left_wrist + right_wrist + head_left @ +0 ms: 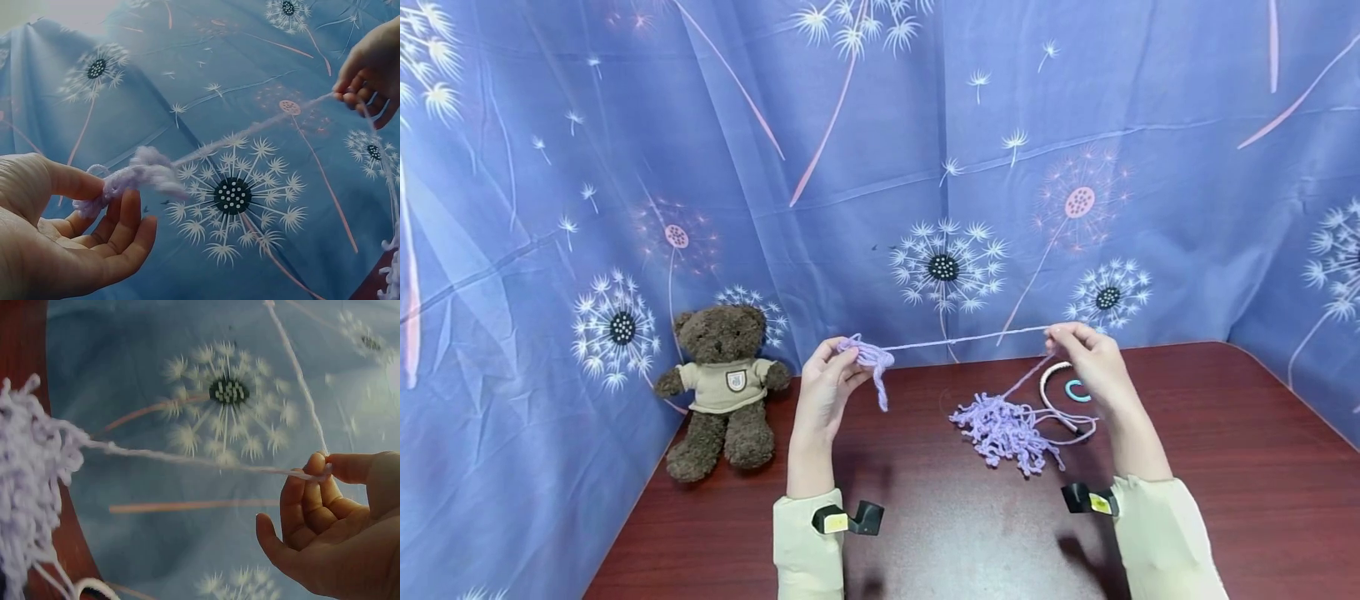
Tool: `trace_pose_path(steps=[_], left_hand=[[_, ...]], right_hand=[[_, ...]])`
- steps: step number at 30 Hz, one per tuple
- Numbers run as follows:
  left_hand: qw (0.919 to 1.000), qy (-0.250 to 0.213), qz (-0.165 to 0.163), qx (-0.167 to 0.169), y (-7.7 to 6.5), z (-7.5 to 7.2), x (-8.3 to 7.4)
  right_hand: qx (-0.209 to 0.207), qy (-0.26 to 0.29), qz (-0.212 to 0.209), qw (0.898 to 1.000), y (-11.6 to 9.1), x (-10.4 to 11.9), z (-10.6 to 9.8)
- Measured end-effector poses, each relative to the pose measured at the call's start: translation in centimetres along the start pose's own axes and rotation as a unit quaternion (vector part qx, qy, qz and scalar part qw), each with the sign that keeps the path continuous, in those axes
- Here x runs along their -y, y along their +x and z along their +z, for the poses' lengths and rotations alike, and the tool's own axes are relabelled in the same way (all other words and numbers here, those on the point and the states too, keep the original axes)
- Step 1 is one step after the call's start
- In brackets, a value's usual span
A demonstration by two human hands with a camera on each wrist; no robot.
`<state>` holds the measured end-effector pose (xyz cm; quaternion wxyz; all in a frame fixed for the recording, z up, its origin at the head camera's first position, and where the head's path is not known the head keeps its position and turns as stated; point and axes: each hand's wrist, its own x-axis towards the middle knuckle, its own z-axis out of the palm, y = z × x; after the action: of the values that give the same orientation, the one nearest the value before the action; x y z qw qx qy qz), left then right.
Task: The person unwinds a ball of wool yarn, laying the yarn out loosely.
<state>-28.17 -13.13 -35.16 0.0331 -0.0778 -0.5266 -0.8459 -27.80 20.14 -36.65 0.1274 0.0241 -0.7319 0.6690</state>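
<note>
My left hand (826, 390) pinches a small bundle of lilac yarn (874, 357) between thumb and fingers, and a short tail hangs down from it. From this bundle a taut yarn strand (964, 340) runs across to my right hand (1093, 365), raised over the table's right side. There the thumb and fingertips pinch the strand, as the right wrist view also shows. Below the pinch, the strand slants down to a curly lilac yarn pile (1009, 433) on the table. In the left wrist view the bundle (134, 178) looks looped and slightly blurred.
A brown teddy bear (722, 392) in a beige top sits at the table's back left. Behind the yarn pile lie a pale curved band (1045, 390) and a small turquoise ring (1075, 391). Blue dandelion-print fabric (865, 250) hangs behind the dark red table (925, 533).
</note>
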Motion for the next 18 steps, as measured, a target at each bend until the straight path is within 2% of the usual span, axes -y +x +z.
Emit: trace_pose_path(steps=[5, 11, 15, 18], left_hand=[[0.9999, -0.004, 0.001, -0.010, 0.0, -0.3, -0.2], [0.9998, -0.013, 0.007, -0.011, 0.0, -0.7, -0.5], [0.9997, -0.016, 0.010, -0.013, 0.0, -0.6, -0.6], [0.9999, -0.011, 0.007, -0.010, -0.1, -0.3, -0.4]], right_hand=[[-0.034, 0.048, 0.021, 0.998, 0.5, -1.3, -2.0], [-0.077, 0.101, 0.051, 0.991, 0.8, -2.4, -3.9], [-0.075, 0.099, 0.058, 0.991, 0.8, -2.7, -4.4], [-0.060, 0.084, 0.053, 0.993, 0.9, -2.9, -4.0]])
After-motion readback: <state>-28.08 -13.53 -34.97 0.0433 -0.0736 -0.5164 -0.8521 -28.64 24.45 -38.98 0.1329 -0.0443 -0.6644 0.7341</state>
